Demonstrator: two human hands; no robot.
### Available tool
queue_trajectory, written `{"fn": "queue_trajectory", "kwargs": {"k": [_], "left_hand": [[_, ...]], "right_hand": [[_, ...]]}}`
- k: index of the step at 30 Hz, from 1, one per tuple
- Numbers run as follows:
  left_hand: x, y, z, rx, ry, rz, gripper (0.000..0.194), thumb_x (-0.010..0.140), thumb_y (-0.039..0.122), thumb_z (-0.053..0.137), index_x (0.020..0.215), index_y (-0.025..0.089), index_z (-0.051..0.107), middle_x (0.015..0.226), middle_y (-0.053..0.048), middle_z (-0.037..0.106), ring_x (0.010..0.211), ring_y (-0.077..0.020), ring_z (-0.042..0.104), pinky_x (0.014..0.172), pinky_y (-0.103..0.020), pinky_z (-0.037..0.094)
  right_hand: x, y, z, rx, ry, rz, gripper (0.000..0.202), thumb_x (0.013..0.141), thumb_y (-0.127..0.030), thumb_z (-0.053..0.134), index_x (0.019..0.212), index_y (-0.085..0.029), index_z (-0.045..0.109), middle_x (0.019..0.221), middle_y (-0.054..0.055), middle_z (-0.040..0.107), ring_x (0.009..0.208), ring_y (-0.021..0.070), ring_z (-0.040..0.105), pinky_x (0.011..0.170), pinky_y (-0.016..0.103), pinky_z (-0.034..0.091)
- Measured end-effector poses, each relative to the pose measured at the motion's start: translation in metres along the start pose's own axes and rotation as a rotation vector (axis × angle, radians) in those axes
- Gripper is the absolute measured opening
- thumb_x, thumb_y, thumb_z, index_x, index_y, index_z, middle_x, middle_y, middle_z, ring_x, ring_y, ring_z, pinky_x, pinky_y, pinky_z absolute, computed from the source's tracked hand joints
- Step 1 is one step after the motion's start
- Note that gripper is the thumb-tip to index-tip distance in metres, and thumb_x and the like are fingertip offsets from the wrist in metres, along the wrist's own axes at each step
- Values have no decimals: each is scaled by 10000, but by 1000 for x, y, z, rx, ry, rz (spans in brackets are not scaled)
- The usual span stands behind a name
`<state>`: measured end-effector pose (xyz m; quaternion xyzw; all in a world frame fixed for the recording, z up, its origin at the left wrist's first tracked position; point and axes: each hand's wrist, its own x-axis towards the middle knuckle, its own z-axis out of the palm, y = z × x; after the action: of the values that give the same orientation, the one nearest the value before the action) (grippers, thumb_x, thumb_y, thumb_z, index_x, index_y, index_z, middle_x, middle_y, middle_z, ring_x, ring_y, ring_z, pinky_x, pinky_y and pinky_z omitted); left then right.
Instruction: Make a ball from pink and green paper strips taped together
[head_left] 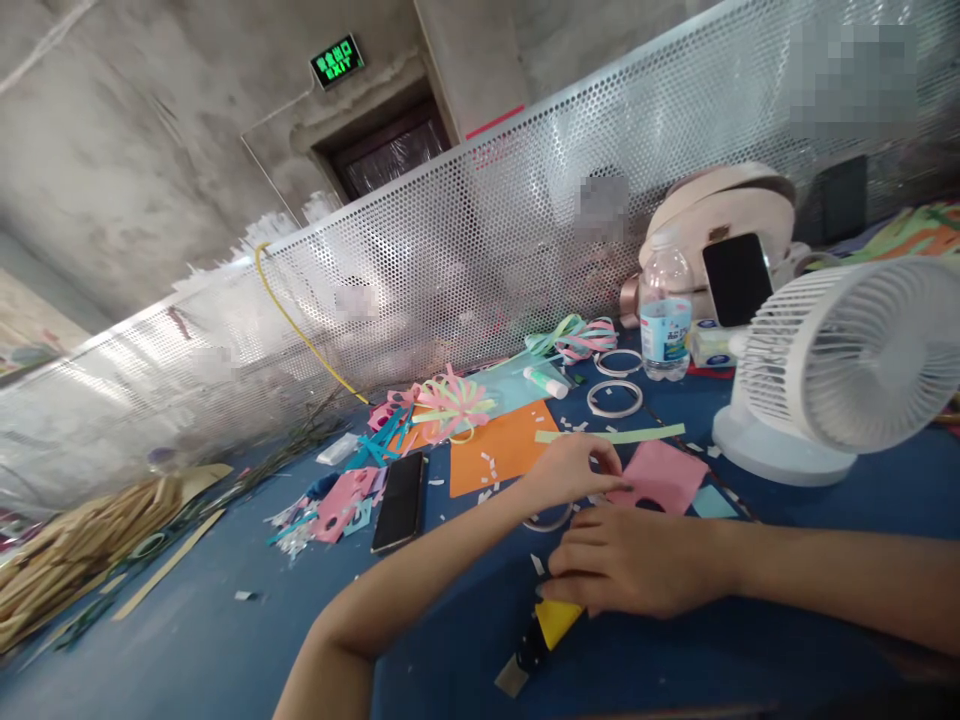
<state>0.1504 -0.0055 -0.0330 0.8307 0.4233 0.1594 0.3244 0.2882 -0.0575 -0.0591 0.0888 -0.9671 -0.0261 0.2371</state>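
Observation:
My left hand (574, 468) reaches in from the lower left, its fingertips pinched at the edge of a pink paper piece (664, 475) on the blue table (225, 640). A thin tape ring (551, 520) lies just under that hand. My right hand (630, 562) comes in from the right and lies palm down, fingers together. It presses on a yellow-and-black cutter (555, 622) whose grey blade end (514, 678) sticks out toward me. The two hands are close together, the right one nearer to me.
An orange sheet (499, 448), a black phone (400, 500), paper flowers (450, 400) and scraps lie to the left. A white fan (840, 370), water bottle (665, 310), glue stick (545, 382) and two tape rings (615, 398) stand behind. A perforated metal screen (480, 260) backs the table.

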Motion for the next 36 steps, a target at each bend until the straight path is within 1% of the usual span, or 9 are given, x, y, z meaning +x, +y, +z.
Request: {"fn": "queue_trajectory", "kwargs": {"k": [6,14,20,25,28,30,32,34,36], "left_hand": [[-4,13,-17,-261,86,-17,74,821,172,704,819,158,631,649,25,629,559,-88,592,577,-217,468],[-24,18,-53,-152,233,42,38,798,145,722,830,150,703,780,-22,705,719,-117,644,723,-265,528],[-51,0,-66,-148,351,2,62,758,116,721,815,137,707,925,-66,717,774,-143,686,762,-295,561],[-79,-16,-68,-217,398,-87,163,761,203,767,886,138,684,811,-51,721,758,-156,696,744,-289,560],[-95,-26,-67,-280,415,-141,258,753,245,788,963,145,678,779,-34,710,734,-158,694,721,-284,555],[-104,-34,-66,-326,417,-170,239,750,276,788,921,139,692,797,-44,714,723,-155,689,720,-285,554],[-113,-43,-64,-366,424,-180,228,745,312,791,857,132,707,817,-59,721,723,-156,683,725,-287,550],[-121,-53,-60,-400,432,-190,258,726,340,808,847,132,716,827,-68,726,728,-165,682,721,-292,545],[-128,-62,-56,-434,423,-206,294,708,349,827,879,133,723,832,-68,726,730,-175,683,710,-295,539]], "right_hand": [[1,-1,-2,-2,7,-2,352,1029,-237,468,1354,-132,554,1135,69,700,979,178,627,872,336,462],[0,-2,-4,-6,-18,10,358,1043,-254,435,1367,-144,541,1157,78,705,1002,187,636,882,340,454],[0,-1,-7,-68,14,-32,344,1039,-225,445,1346,-111,553,1113,81,708,969,180,642,806,333,475],[-2,2,-10,-139,57,-3,353,1047,-254,437,1337,-105,570,1077,85,725,945,172,654,805,318,497],[-6,8,-12,-182,79,-9,374,1053,-330,433,1302,-103,594,1059,85,727,915,170,658,794,321,514],[-9,13,-15,-233,92,-27,388,1046,-354,452,1291,-91,598,1049,83,720,900,170,653,776,324,515],[-11,19,-19,-321,114,-22,366,1030,-309,497,1311,-91,585,1051,81,706,898,175,643,775,330,504],[-13,26,-23,-409,164,87,354,1014,-253,515,1337,-119,571,1055,81,684,906,189,632,790,345,492],[-15,34,-24,-444,212,320,358,1015,-233,477,1355,-154,558,1067,90,654,923,212,628,787,355,491]]}}
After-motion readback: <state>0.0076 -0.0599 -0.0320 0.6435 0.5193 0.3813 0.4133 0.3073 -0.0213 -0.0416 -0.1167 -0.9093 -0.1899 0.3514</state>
